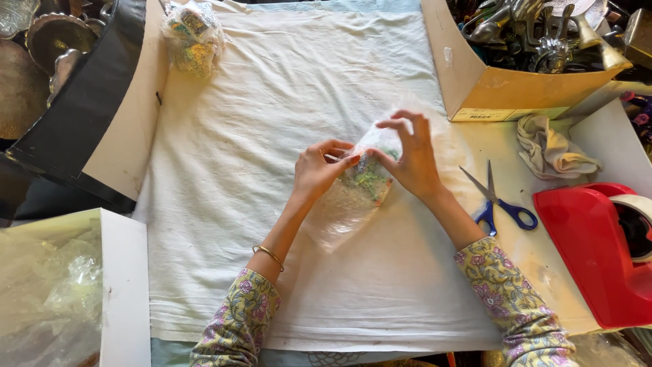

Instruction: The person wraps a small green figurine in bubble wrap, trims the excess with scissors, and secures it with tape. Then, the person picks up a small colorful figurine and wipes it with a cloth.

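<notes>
I see L hand + R hand, fingers pinching bubble wrap round small item | mid white cloth on tabletop | scissors, tape dispenser to R.

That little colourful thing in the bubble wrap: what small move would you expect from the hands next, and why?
Probably folding the loose bubble wrap over the small colourful item. Both the left hand and right hand pinch the wrap around it, and a long flap lies unrolled toward the person. The tape dispenser and scissors sit untouched.
</notes>
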